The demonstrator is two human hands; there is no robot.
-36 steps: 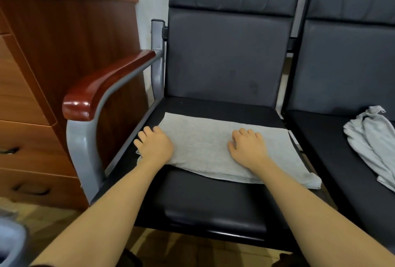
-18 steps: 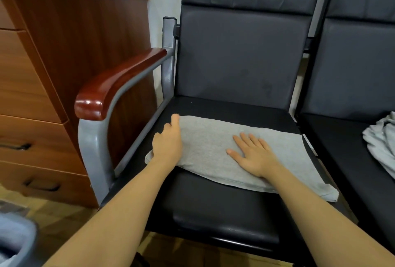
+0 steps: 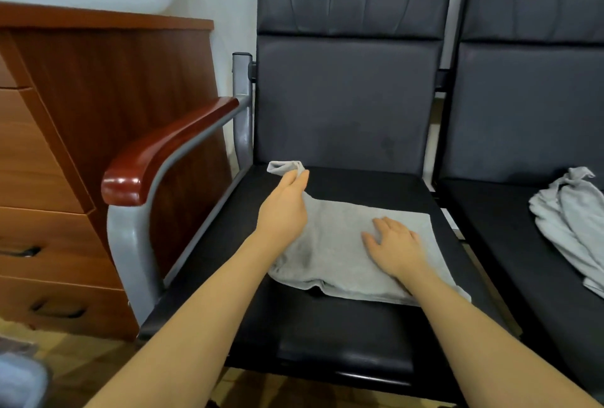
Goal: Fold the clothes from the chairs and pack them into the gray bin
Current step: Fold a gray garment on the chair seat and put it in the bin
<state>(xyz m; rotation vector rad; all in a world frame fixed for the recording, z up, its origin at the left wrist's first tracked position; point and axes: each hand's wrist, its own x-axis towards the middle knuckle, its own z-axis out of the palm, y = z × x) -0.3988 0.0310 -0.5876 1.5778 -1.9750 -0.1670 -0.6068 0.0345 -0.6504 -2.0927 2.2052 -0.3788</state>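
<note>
Head view, near to far: gray bin (image 3: pixel 19 381) at bottom-left corner on floor, so packing not begun. On black chair seat (image 3: pixel 343 335), right hand (image 3: pixel 394 246) lies flat, fingers straight, prob. to pin the half-folded gray garment (image 3: pixel 336 254) w/ its weight. Left hand (image 3: pixel 284 208) pinches the garment's left end, lifted off seat, likely to fold across. 2nd gray garment (image 3: pixel 568 228) crumpled on next seat.

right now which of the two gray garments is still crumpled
The garment on the right chair's seat: it lies bunched and untouched. The other garment lies mostly flat on the left chair, pressed by the right hand, its corner lifted by the left hand.
</note>
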